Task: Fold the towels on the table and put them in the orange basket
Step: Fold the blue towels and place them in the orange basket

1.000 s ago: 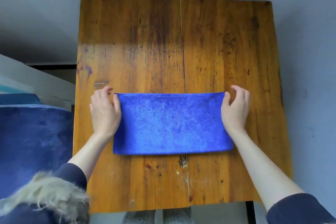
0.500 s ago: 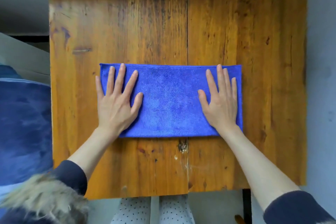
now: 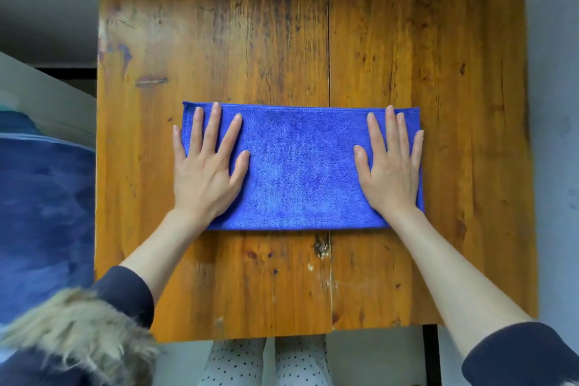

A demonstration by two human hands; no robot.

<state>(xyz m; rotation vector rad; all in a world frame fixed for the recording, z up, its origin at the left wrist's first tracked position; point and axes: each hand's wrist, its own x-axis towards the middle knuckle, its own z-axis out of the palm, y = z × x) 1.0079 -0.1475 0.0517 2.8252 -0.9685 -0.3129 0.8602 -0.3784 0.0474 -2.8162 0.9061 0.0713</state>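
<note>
Where the table's [image 3: 407,41] far edge runs out of view, no basket shows. Half a second on, both palms stay flat on the folded blue towel [image 3: 300,166], left hand [image 3: 206,175] and right hand [image 3: 390,175] with straight fingers gripping nothing. A blue cushion [image 3: 44,213] sits left.

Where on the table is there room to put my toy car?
Beyond the towel, the table is bare to its far edge. A narrower bare strip lies between towel and near edge. The middle is taken: the left hand and right hand press the towel flat.
</note>
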